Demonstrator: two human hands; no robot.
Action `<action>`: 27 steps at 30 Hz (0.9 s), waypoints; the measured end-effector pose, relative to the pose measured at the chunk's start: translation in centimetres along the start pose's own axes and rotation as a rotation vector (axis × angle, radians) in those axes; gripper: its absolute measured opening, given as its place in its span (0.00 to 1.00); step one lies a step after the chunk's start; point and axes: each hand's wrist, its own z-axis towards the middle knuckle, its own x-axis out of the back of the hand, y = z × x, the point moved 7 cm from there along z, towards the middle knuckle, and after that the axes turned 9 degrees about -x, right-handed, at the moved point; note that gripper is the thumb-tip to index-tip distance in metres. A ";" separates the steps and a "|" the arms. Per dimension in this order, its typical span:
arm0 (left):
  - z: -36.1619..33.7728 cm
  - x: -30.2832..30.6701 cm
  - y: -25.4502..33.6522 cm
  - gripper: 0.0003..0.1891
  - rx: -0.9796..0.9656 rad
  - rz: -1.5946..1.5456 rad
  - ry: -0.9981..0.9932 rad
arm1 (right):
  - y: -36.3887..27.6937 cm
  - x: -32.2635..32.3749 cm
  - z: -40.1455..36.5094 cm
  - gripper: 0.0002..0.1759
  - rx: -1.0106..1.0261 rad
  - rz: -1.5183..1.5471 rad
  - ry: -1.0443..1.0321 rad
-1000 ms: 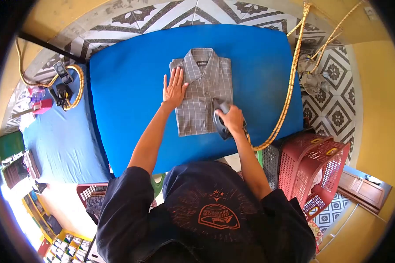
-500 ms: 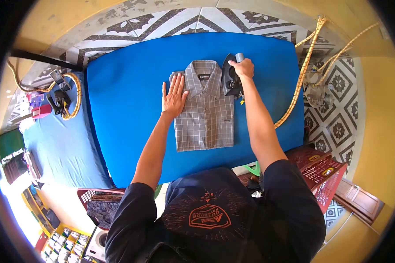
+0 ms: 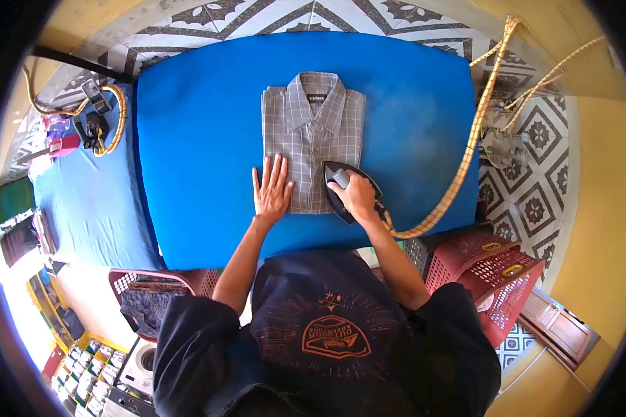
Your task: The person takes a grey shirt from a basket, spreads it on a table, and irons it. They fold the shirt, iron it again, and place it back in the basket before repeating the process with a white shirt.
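Note:
A folded grey checked shirt (image 3: 306,149) lies flat with its collar pointing away from me. My left hand (image 3: 273,191) rests flat on the shirt's lower left edge, fingers spread a little. In my right hand (image 3: 358,197) is the grey handle of a dark iron (image 3: 332,177), whose soleplate sits over the shirt's lower right corner. A yellow-wrapped cord (image 3: 459,184) runs from the iron's rear up to the right. Beneath the shirt is a blue padded ironing table (image 3: 202,139).
On the left, a lighter blue covered surface (image 3: 90,201) holds a second iron (image 3: 96,128), a phone-like device (image 3: 95,96) and a pink item (image 3: 64,146). Red plastic baskets stand near me: one with folded cloth (image 3: 142,278) at left, others (image 3: 490,271) at right.
The iron in my right hand has come from beside the collar down to the shirt's lower right corner. My left hand has slid from the upper left side to the lower left edge.

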 end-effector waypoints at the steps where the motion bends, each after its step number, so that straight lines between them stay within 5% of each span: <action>1: -0.3 -0.1 0.1 0.32 -0.016 -0.011 0.003 | 0.0 1.1 -0.4 0.33 -0.032 0.013 -0.096; 3: -0.8 0.1 -0.2 0.33 -0.012 0.000 0.015 | 2.2 3.3 0.8 0.31 -0.025 0.102 -0.067; 6: -1.8 2.5 -1.0 0.33 0.102 -0.288 0.323 | 7.8 6.8 4.4 0.32 -0.094 0.142 -0.033; 8: -3.0 0.9 -2.9 0.33 0.383 -0.656 0.391 | 11.2 9.2 6.6 0.34 -0.059 0.106 0.112; 10: -3.0 0.3 -4.4 0.31 0.490 -0.633 0.430 | 15.6 10.1 10.1 0.34 -0.033 0.089 0.185; 13: -1.4 -0.2 -5.9 0.25 0.673 -0.595 0.059 | 7.9 16.8 4.9 0.33 0.510 -0.173 0.796; 14: -1.0 -0.2 -5.8 0.25 0.684 -0.586 0.066 | 6.7 15.3 4.1 0.33 0.520 -0.162 0.792; 16: -0.2 -0.5 -5.2 0.20 0.618 -0.400 -0.021 | 7.7 9.5 5.6 0.28 0.110 0.353 0.175; 19: -1.1 1.2 -3.3 0.12 0.480 -0.338 0.299 | 5.6 -1.2 2.8 0.39 0.145 0.156 0.147; 22: -3.2 1.2 -2.8 0.11 0.491 -0.386 0.115 | 4.0 -5.0 2.0 0.36 0.171 0.341 -0.108; 24: -6.6 4.3 -2.6 0.12 0.585 -0.647 0.411 | 1.8 -2.7 0.0 0.30 0.271 0.181 0.146; 27: -15.5 10.2 -3.8 0.21 0.554 -0.870 0.530 | -7.7 3.7 -7.3 0.27 0.490 0.247 -0.029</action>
